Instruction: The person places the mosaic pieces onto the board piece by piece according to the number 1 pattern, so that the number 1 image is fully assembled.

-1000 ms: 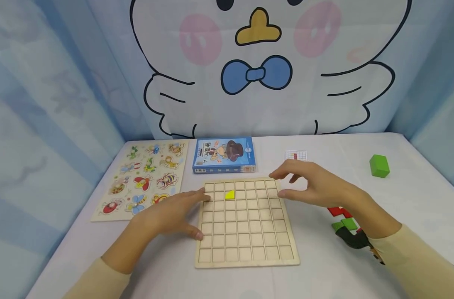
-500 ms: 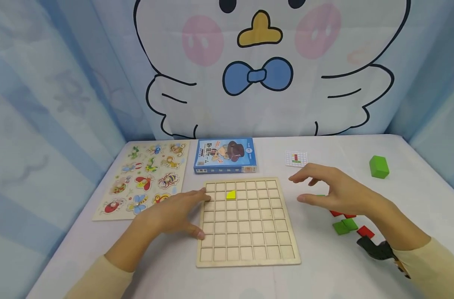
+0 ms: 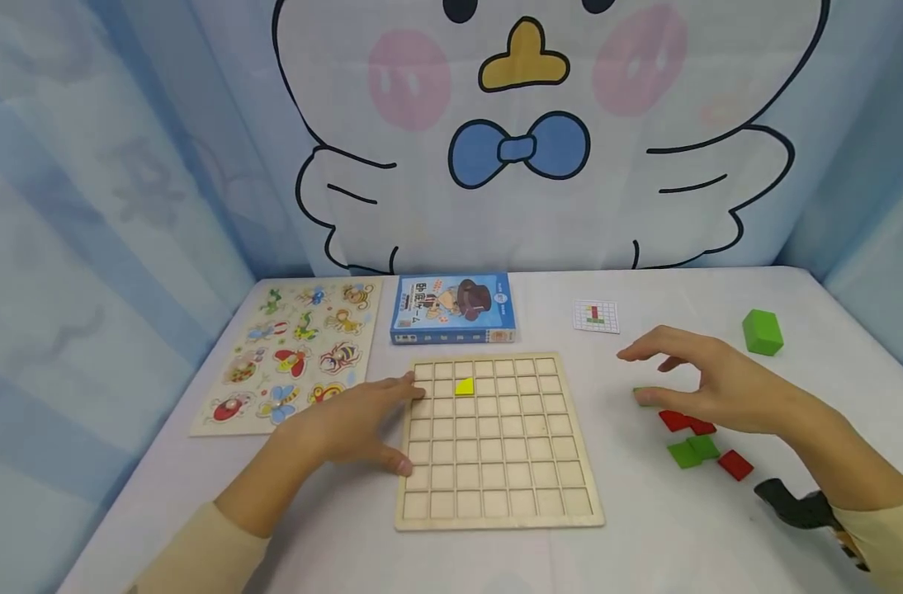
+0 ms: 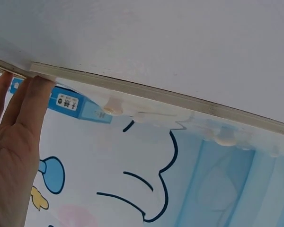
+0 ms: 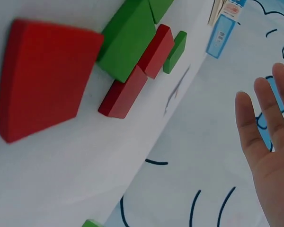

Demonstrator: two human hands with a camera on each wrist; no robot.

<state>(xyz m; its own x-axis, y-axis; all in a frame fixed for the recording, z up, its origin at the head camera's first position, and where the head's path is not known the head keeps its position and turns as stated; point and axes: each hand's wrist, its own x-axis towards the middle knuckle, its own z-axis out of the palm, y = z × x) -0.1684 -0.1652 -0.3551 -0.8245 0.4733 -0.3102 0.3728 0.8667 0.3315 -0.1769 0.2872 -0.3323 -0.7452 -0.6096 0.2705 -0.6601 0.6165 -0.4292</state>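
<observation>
A wooden grid board (image 3: 501, 452) lies flat in the middle of the table, with one yellow piece (image 3: 464, 387) in a cell of its upper left part. My left hand (image 3: 351, 425) rests at the board's left edge, thumb and fingers spread and touching it. To the right of the board my right hand (image 3: 707, 375) hovers with relaxed fingers and holds nothing. Just below it lie red tiles (image 3: 676, 421) and green tiles (image 3: 685, 454). A separate red tile (image 3: 736, 464) sits nearer the front; the right wrist view shows this red tile (image 5: 49, 80) up close.
An insect picture board (image 3: 284, 355) lies at the back left, beside a blue box (image 3: 453, 308). Behind the right hand are a small grid card (image 3: 596, 316) and a green block (image 3: 763, 332). A printed curtain hangs behind the table.
My right hand has moved right, away from the board's upper right corner to above the tiles. The left hand stays at the board's edge. More of the tiles and the card show now.
</observation>
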